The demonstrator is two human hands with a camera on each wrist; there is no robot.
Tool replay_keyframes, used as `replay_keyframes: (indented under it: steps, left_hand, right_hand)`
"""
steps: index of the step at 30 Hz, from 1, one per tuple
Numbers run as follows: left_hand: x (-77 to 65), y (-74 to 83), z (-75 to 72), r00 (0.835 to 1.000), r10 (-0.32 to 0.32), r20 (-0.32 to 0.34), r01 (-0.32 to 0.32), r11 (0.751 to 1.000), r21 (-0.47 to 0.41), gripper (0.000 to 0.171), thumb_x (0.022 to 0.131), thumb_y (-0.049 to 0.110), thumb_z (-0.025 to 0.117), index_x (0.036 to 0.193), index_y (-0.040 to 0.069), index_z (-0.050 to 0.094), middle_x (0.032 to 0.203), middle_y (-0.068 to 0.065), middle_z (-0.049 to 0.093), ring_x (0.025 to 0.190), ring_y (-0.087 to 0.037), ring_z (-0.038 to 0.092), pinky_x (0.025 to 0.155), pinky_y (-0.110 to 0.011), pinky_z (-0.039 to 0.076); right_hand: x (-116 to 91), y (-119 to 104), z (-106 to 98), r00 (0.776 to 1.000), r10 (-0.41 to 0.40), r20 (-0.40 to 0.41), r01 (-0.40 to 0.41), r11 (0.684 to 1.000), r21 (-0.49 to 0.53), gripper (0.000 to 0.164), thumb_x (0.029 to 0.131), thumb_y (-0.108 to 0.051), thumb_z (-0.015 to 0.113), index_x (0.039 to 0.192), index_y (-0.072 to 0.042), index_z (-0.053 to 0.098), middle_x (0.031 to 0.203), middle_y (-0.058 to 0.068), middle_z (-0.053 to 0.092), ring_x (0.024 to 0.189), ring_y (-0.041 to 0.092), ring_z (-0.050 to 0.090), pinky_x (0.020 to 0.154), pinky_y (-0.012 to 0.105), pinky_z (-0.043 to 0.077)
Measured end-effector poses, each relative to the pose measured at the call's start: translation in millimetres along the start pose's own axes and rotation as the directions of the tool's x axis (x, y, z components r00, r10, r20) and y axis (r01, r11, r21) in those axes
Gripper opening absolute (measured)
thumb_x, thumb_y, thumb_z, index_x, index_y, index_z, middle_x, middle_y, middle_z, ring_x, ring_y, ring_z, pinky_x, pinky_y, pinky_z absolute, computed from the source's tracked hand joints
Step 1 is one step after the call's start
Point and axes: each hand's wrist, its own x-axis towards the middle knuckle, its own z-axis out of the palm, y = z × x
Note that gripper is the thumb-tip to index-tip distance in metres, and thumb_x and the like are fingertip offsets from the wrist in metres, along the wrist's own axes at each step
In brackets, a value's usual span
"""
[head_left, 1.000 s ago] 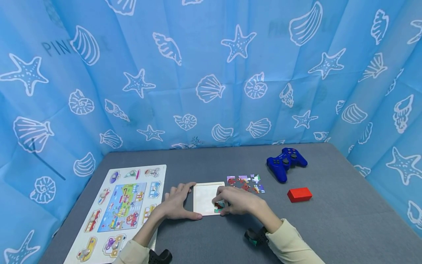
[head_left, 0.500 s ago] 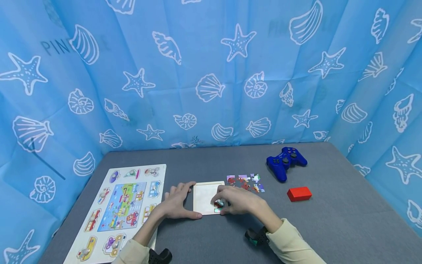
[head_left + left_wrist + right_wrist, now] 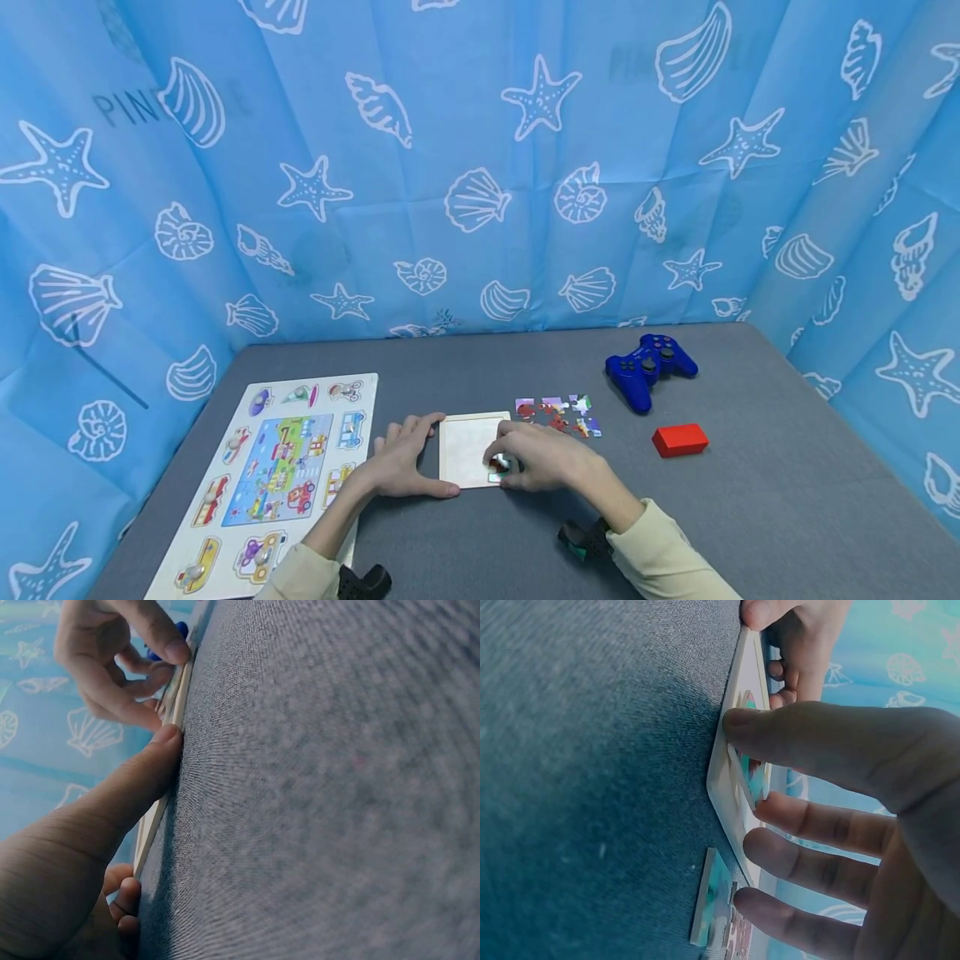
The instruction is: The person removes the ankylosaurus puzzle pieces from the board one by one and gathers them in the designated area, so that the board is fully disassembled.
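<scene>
A small square wooden puzzle tray (image 3: 465,442) lies on the grey table. My left hand (image 3: 403,462) spans its left side, thumb at the near edge and forefinger at the far left corner. My right hand (image 3: 543,454) pinches a jigsaw piece (image 3: 748,771) at the tray's near right corner. Teal and dark red printing shows on the piece, which sits tilted between thumb and forefinger in the right wrist view. More teal and red printing shows above the thumb there. The fingers partly hide the piece in the head view.
Several loose jigsaw pieces (image 3: 558,412) lie just beyond the tray's right side. A blue game controller (image 3: 651,371) and a red block (image 3: 680,440) are farther right. On the left lies a large knobbed puzzle board (image 3: 281,475). A blue shell-patterned curtain (image 3: 480,200) hangs behind the table.
The right fingers shift slightly with the jigsaw piece at the tray's near right corner, its visible part changing a little. The left hand stays on the tray.
</scene>
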Motion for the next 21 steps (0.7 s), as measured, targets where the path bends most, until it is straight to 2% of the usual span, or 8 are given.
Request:
replay_keyframes:
  steps: [6, 12, 18, 21]
  left_hand:
    - [0.6, -0.6, 0.7, 1.0, -0.001, -0.001, 0.001, 1.0, 0.008, 0.114, 0.067, 0.066, 0.086, 0.159, 0.024, 0.032, 0.142, -0.009, 0.048, 0.109, -0.025, 0.037, 0.081, -0.038, 0.027]
    - [-1.0, 2.8, -1.7, 1.0, -0.007, 0.009, 0.007, 1.0, 0.028, 0.115, 0.068, 0.065, 0.085, 0.16, 0.022, 0.03, 0.142, -0.01, 0.048, 0.11, -0.024, 0.037, 0.081, -0.038, 0.026]
    - [-4.7, 8.2, -4.9, 1.0, 0.001, 0.0, -0.001, 1.0, 0.012, 0.113, 0.07, 0.062, 0.086, 0.159, 0.019, 0.032, 0.14, -0.012, 0.048, 0.107, -0.025, 0.037, 0.08, -0.039, 0.026]
    - [-4.9, 9.2, -4.5, 1.0, -0.005, 0.002, 0.004, 1.0, 0.022, 0.113, 0.07, 0.061, 0.087, 0.16, 0.02, 0.031, 0.14, -0.011, 0.048, 0.107, -0.024, 0.037, 0.081, -0.039, 0.027]
  right_hand:
    - [-5.6, 2.0, -4.2, 1.0, 0.003, -0.017, -0.002, 1.0, 0.006, 0.031, 0.092, -0.023, 0.077, 0.121, -0.014, 0.074, 0.108, 0.002, 0.065, 0.083, 0.005, 0.05, 0.071, 0.022, 0.044]
    - [-20.0, 12.8, -11.2, 0.996, -0.025, -0.088, 0.024, 1.0, -0.009, 0.028, 0.092, -0.023, 0.077, 0.117, -0.011, 0.076, 0.105, 0.0, 0.065, 0.084, 0.007, 0.052, 0.074, 0.024, 0.046]
    - [-39.3, 30.4, -18.6, 0.995, 0.058, -0.084, -0.059, 0.998, -0.006, 0.032, 0.09, -0.02, 0.078, 0.122, -0.016, 0.075, 0.126, 0.007, 0.067, 0.103, 0.017, 0.062, 0.088, 0.041, 0.054]
    - [-50.0, 40.2, -21.0, 0.991, 0.115, -0.067, -0.114, 0.993, 0.007, 0.035, 0.09, -0.021, 0.078, 0.124, -0.017, 0.074, 0.125, 0.006, 0.067, 0.101, 0.018, 0.061, 0.086, 0.041, 0.054]
